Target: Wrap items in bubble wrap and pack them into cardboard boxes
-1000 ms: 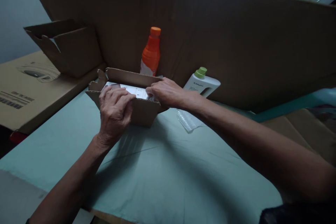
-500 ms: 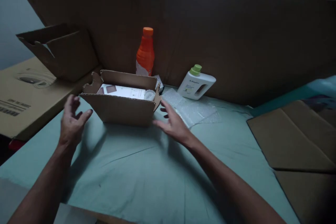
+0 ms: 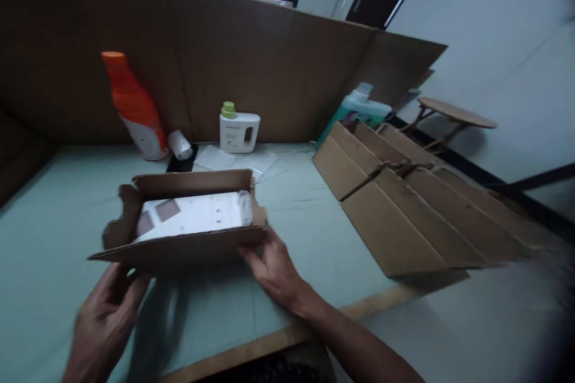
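Note:
An open cardboard box (image 3: 193,249) is held between my two hands above the near part of the green-covered table (image 3: 309,227). Inside lies a white carton (image 3: 197,213) with brownish squares on its top, and a clear, rolled item (image 3: 245,208) sits at its right end. My left hand (image 3: 110,311) grips the lower left of the box, its fingertips hidden underneath. At the right end, my right hand (image 3: 272,263) has its thumb on the front face and its other fingers behind the corner.
Along the cardboard wall (image 3: 269,66) stand an orange bottle (image 3: 139,111) and a white jug with a green cap (image 3: 239,131). Bubble wrap (image 3: 251,163) lies before the jug. Several opened cardboard boxes (image 3: 395,215) and a teal bottle (image 3: 354,111) line the right side.
Both hands have closed on the cardboard box, which has come nearer to me and off its former spot. The view has swung to the right.

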The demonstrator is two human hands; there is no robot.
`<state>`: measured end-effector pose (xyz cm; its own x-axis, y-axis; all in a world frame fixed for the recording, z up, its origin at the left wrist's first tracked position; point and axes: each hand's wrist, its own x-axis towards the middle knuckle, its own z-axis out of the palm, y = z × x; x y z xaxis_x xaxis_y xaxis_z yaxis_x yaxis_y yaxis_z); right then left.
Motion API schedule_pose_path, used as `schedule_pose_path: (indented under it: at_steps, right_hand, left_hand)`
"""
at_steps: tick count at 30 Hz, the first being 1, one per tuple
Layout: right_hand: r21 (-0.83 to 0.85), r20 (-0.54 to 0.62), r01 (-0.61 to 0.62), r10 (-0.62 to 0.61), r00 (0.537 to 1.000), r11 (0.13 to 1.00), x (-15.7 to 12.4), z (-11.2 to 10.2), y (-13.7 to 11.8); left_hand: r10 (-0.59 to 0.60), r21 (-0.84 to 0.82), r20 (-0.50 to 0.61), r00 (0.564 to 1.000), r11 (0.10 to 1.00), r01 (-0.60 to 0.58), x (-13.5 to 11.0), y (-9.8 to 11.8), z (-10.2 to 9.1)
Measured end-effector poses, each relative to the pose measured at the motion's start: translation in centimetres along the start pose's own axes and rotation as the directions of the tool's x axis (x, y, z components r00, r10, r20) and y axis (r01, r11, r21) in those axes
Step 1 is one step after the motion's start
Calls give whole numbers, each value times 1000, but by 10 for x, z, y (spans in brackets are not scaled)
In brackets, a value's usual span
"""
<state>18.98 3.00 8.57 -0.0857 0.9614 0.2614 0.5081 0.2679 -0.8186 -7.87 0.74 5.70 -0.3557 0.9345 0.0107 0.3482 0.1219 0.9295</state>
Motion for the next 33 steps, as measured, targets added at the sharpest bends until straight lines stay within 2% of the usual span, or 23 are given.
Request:
schedule_pose_path:
  at_steps: [2, 4, 6, 8, 12, 14, 16, 20, 23, 27, 33]
  right_hand:
    - [-9, 36, 44, -44, 998, 999, 1, 8, -6]
    - [-7, 48, 86, -85, 995, 996, 9, 13, -10]
    - [14, 16, 100, -101, 995, 995, 13, 7, -9]
    - [32, -36, 86, -85, 996, 996, 7, -10, -1]
    - [-50, -185, -45, 35, 982, 998, -27, -65, 31]
    - [-118, -275, -131, 94, 957, 984, -48, -89, 48]
    - [-160, -362, -209, 139, 922, 965, -65, -109, 65]
    - [-185, -490, -282, 160, 857, 942, -83, -131, 98]
    - [-192, -535, -243, 106, 838, 951, -77, -135, 123]
    - [-220, -541, -169, 24, 841, 961, -50, -131, 156]
    - [-181, -526, -121, 8, 851, 976, -10, -135, 196]
  left_hand:
    - [-2, 102, -113, 994, 995, 13, -3, 6, -12]
    - [36, 116, -188, 981, 993, -14, -2, 15, -18]
    - [77, 45, -171, 982, 997, -70, -3, 23, -12]
    - [128, -26, -98, 987, 991, -131, -6, 29, 8]
    - [248, -137, 93, 964, 962, -235, -11, 39, 77]
    - [293, -209, 200, 935, 945, -252, -9, 45, 117]
    - [338, -262, 312, 888, 929, -262, -2, 52, 158]
    - [450, -318, 462, 765, 889, -331, 28, 72, 237]
    - [484, -306, 493, 723, 875, -377, 62, 91, 287]
    - [472, -189, 488, 734, 878, -439, 105, 116, 336]
    - [445, 14, 405, 799, 871, -492, 142, 138, 386]
